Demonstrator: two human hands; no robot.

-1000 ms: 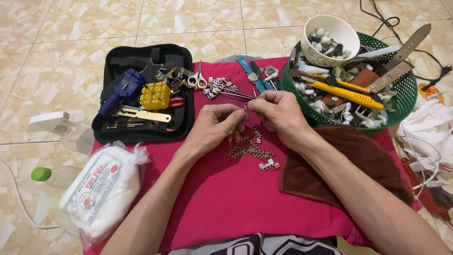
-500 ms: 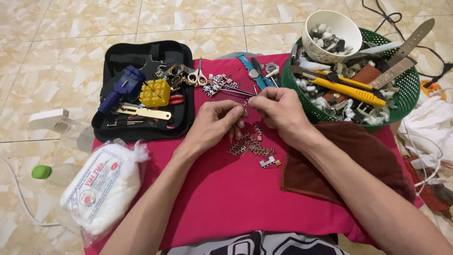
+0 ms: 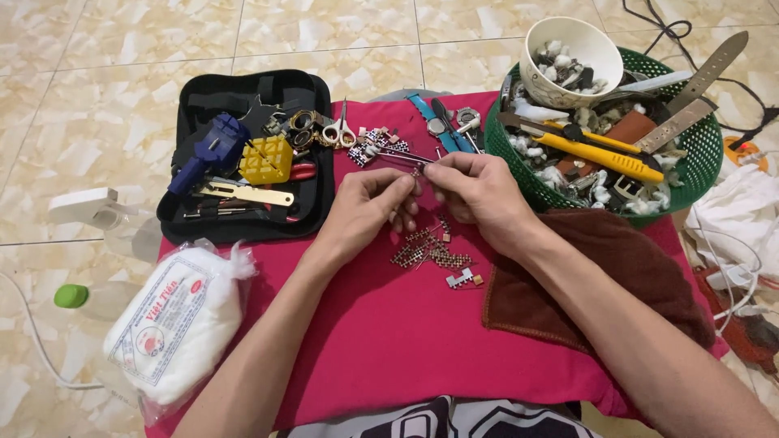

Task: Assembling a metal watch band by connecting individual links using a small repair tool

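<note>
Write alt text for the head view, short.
Both hands, left hand and right hand, pinch a small metal piece over a red cloth, above loose watch links. A black tool case lies left, a green basket right.

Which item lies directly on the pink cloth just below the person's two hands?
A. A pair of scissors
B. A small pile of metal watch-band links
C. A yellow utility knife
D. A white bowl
B: the pile of watch-band links sits on the pink cloth just under the left hand and right hand.
</note>
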